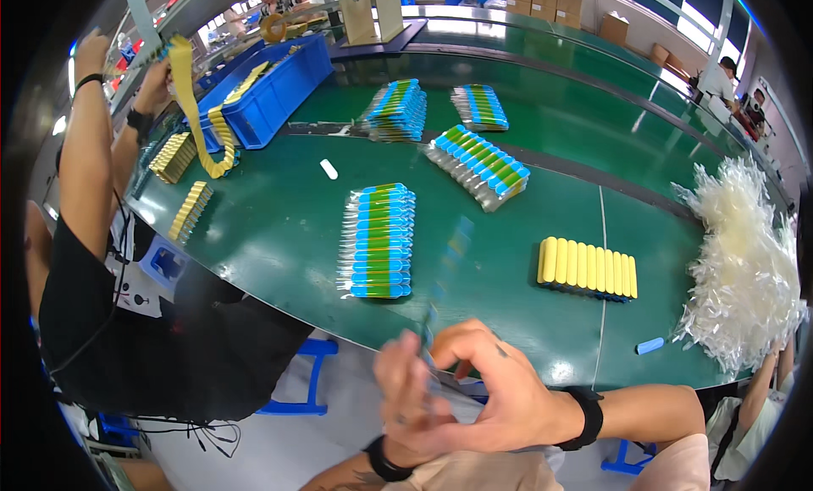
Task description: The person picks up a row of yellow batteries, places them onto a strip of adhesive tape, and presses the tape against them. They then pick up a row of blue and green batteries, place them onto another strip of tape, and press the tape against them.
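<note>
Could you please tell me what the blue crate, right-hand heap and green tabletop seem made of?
Blue crate: probably moulded plastic, semi-gloss, with stiff, evenly coloured walls.
Right-hand heap: likely thin plastic film, shiny, translucent and crinkled.
Green tabletop: smooth, glossy, reflecting lights; perhaps laminate or rubber matting, I cannot tell which.
</note>
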A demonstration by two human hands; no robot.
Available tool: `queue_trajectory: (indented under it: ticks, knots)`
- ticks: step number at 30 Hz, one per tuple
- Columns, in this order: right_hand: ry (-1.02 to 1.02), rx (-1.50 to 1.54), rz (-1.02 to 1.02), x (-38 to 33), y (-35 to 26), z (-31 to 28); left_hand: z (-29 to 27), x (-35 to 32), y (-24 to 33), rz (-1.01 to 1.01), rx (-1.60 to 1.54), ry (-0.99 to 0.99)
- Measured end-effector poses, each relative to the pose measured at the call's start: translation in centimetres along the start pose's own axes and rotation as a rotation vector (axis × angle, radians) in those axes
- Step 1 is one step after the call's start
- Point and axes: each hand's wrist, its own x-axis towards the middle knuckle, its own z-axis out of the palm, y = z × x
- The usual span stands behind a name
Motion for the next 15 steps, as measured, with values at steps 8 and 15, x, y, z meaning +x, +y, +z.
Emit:
queue_trajectory:
  ticks: [8,15]
  knots:
    - [-0.015,-0.188,0.009,-7.0,-0.2,-6.4,4.3,-3.0,5.3,0.110,-0.141,-0.210]
    - [-0.377,-0.105,0.163,-10.1,-5.6,-12.1,-0.6,6.9,4.6,0.078,-0.213,-0.719]
